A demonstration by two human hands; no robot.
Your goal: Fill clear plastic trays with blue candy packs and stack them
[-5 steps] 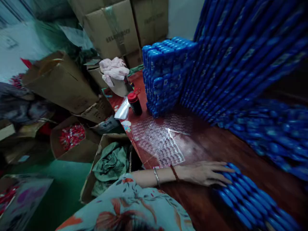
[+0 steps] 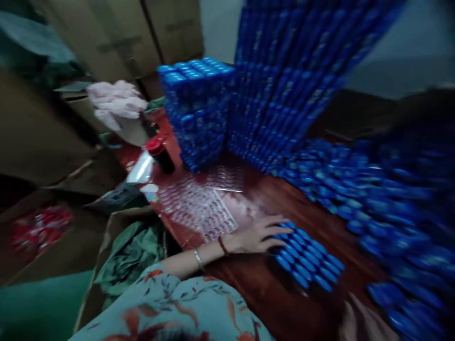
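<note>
My left hand lies with its fingers stretched and apart, the fingertips on the near-left edge of a block of blue oval packs set in rows. This block lies flat on the reddish-brown table. At the lower right edge, a motion-smeared shape appears to be my right hand; its fingers cannot be made out. It is apart from the block. Clear plastic trays with rows of hollows lie beyond my left forearm.
Blue packs stand in a tall stack and a leaning wall at the back. Loose blue packs heap up on the right. A red-capped bottle stands near the left edge. A carton holds green cloth.
The view has swung right, so everything sits further left. My left hand stays on the block's edge. The right hand, barely visible at the block's lower end before, is now away from it.
</note>
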